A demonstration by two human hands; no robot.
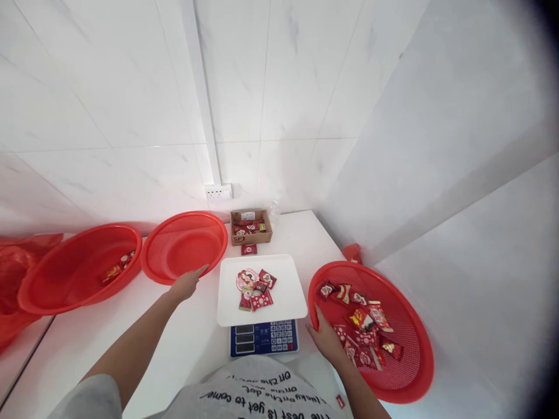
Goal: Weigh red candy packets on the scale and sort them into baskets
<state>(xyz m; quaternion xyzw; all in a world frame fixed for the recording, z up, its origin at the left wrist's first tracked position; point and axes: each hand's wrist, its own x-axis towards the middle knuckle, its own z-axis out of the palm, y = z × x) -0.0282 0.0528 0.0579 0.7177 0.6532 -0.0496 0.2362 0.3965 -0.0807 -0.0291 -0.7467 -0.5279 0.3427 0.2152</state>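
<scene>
My left hand (187, 284) rests at the near right rim of an empty-looking red basket (186, 247), its fingers along the rim. On the right, my right hand (324, 338) is at the left rim of a larger red basket (414, 326), which holds several wrapped candies (364, 320); the thumb is outside and the fingers pass over the rim. Between my hands, a white tray (283, 291) sits on a scale (264, 338) and carries several red and gold packets (262, 299).
At the far left stands another red basket (65, 273) with a few packets, beside a red plastic bag (15, 279). A cardboard box (251, 237) of packets stands behind the tray, with one red packet (248, 249) before it. Tiled walls close off the back and right.
</scene>
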